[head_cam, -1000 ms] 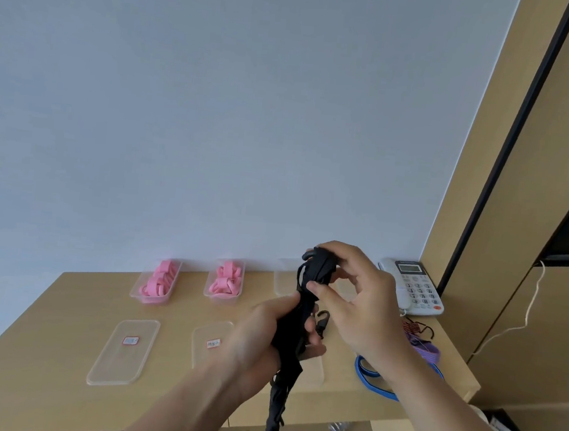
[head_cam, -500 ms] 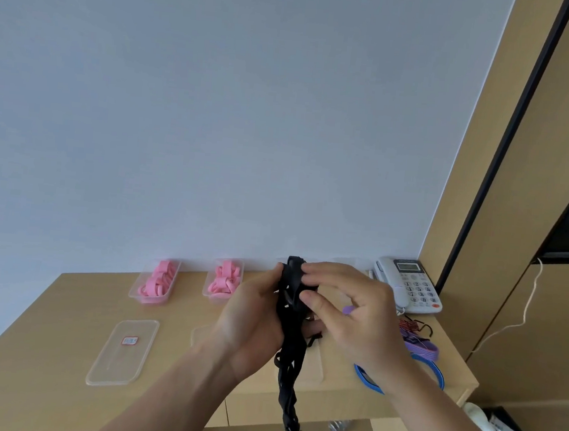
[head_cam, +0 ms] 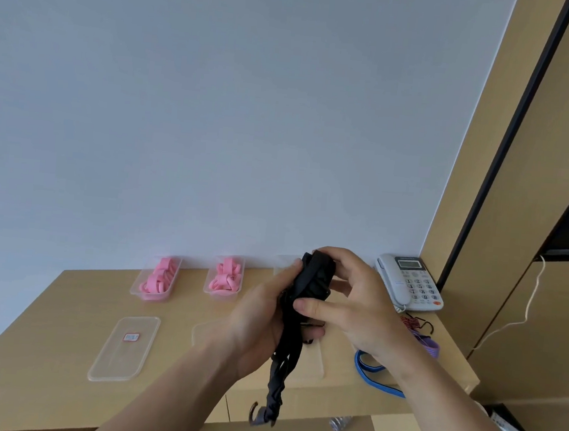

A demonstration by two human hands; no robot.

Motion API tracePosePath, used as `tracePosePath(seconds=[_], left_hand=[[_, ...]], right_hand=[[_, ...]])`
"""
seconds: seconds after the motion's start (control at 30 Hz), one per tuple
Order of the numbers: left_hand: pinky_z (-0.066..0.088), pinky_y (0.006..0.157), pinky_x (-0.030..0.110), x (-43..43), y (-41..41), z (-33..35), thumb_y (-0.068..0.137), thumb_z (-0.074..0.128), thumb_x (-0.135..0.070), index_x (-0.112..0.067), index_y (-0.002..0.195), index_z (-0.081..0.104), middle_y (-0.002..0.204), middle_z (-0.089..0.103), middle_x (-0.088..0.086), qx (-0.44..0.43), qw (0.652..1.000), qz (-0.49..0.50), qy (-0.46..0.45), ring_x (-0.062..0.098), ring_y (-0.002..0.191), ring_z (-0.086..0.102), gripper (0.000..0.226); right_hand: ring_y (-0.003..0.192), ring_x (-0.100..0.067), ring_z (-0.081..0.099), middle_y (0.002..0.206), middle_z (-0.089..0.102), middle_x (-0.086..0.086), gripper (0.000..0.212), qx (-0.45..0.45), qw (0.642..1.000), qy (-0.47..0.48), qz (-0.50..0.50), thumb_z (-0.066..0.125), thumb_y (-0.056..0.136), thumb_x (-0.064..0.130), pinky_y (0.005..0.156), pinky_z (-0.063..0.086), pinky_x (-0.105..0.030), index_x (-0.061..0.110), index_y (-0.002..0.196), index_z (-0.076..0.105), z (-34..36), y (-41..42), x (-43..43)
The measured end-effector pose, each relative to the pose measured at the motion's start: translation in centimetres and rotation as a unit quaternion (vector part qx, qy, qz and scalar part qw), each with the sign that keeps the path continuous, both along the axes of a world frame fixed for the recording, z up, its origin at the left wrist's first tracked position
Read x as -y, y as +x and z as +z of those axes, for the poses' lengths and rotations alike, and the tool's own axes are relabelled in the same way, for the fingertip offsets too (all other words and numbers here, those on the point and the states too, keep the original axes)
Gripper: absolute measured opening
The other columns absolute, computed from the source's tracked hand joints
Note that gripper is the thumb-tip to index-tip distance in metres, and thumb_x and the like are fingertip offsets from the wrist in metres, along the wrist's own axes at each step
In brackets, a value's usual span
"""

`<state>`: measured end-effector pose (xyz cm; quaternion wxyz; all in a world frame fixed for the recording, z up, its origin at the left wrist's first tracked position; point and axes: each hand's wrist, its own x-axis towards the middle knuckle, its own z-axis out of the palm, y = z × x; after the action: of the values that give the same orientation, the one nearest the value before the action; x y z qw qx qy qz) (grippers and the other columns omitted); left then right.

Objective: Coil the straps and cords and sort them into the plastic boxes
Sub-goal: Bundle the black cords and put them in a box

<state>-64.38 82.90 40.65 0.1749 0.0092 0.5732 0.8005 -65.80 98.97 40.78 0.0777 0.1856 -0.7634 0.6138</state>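
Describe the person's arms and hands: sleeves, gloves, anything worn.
The left hand and right hand are bare: no gloves, and no rings show on the visible fingers. The left forearm and right forearm are uncovered as far as the frame shows, with no sleeve edge in view. No watch, bracelet or band shows at either wrist.

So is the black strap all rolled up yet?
Not yet. The black strap is partly wound in the left hand and right hand; its hooked tail dangles loose.
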Motion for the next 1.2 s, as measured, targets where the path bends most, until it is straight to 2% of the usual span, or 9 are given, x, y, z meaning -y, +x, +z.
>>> tracePosePath(seconds=[0.07,0.2,0.37,0.53,0.67,0.8,1.0,1.1,1.2], left_hand=[[0.058,0.094,0.052,0.1,0.1,-0.1,0.101,0.049,-0.059,-0.019,0.115,0.080,0.112,0.072,0.024,-0.003,1.000,-0.012,-0.027,0.028,0.083,0.068,0.053],[0.060,0.077,0.042,0.0,0.1,-0.4,0.102,0.040,-0.065,-0.018,0.113,0.080,0.099,0.071,0.024,0.002,0.999,-0.028,-0.047,0.032,0.077,0.070,0.062],[0.051,0.093,0.044,-0.1,0.4,-0.9,0.105,0.031,-0.065,-0.024,0.117,0.075,0.085,0.069,0.017,-0.028,0.994,-0.026,-0.099,0.031,0.087,0.070,0.061],[0.046,0.083,0.048,-1.1,0.2,-0.9,0.108,0.033,-0.054,-0.009,0.114,0.072,0.079,0.055,0.012,0.038,0.997,-0.016,0.059,0.029,0.067,0.056,0.060],[0.044,0.087,0.044,-1.2,-0.3,-0.9,0.110,0.033,-0.050,-0.020,0.114,0.080,0.091,0.066,0.004,0.044,0.993,0.013,0.107,0.025,0.081,0.053,0.056],[0.037,0.090,0.046,-0.8,-0.5,-1.0,0.109,0.033,-0.049,-0.021,0.121,0.077,0.112,0.065,0.009,0.013,0.998,0.013,0.059,0.024,0.081,0.047,0.053],[0.044,0.085,0.040,-0.7,-0.8,-1.4,0.104,0.046,-0.057,-0.020,0.122,0.075,0.098,0.065,0.007,-0.014,0.996,0.036,-0.081,0.023,0.081,0.060,0.050],[0.050,0.083,0.039,-0.8,-0.8,-1.5,0.104,0.048,-0.056,-0.013,0.121,0.073,0.091,0.068,0.008,0.009,0.995,0.046,-0.092,0.024,0.077,0.067,0.052],[0.054,0.096,0.050,-0.6,-0.6,-1.0,0.101,0.045,-0.065,-0.020,0.111,0.079,0.093,0.072,0.010,0.047,0.997,0.019,-0.058,0.030,0.086,0.071,0.058]], right_hand=[[0.100,-0.010,0.067,0.102,0.071,0.011,0.061,-0.034,0.999,0.017,-0.028,0.090,0.056,0.029,0.087,0.055,-0.030,0.037,0.110,0.062,0.2,-0.1,-0.1],[0.081,-0.009,0.068,0.094,0.070,0.015,0.063,-0.069,0.994,0.030,-0.082,0.092,0.060,0.027,0.075,0.056,-0.026,0.043,0.110,0.059,0.3,-0.2,0.2],[0.086,-0.007,0.063,0.098,0.066,0.022,0.067,-0.127,0.977,0.087,-0.150,0.092,0.062,0.032,0.076,0.047,-0.017,0.050,0.114,0.054,0.2,-0.3,0.2],[0.083,-0.002,0.048,0.103,0.063,0.016,0.069,-0.204,0.950,0.173,-0.159,0.090,0.067,0.022,0.079,0.043,-0.018,0.027,0.129,0.059,-0.1,0.2,0.6],[0.094,-0.001,0.055,0.109,0.065,0.017,0.059,-0.238,0.956,0.140,-0.103,0.084,0.074,0.027,0.085,0.045,-0.014,0.019,0.128,0.061,-0.2,0.7,0.4],[0.093,-0.012,0.067,0.101,0.071,0.007,0.043,-0.238,0.961,0.089,-0.110,0.084,0.078,0.014,0.082,0.056,-0.030,0.012,0.117,0.066,-0.1,0.9,0.6],[0.097,-0.005,0.068,0.107,0.073,0.005,0.043,-0.241,0.957,0.091,-0.130,0.080,0.080,0.006,0.087,0.052,-0.017,0.012,0.121,0.068,0.5,0.8,-0.4],[0.098,-0.004,0.065,0.108,0.072,0.004,0.040,-0.275,0.943,0.141,-0.127,0.079,0.080,0.005,0.082,0.047,-0.009,0.011,0.119,0.069,0.2,0.7,-0.5],[0.101,-0.007,0.063,0.110,0.071,0.003,0.039,-0.323,0.926,0.153,-0.120,0.079,0.078,0.001,0.086,0.047,-0.012,0.010,0.115,0.069,-0.5,0.6,-0.3]])
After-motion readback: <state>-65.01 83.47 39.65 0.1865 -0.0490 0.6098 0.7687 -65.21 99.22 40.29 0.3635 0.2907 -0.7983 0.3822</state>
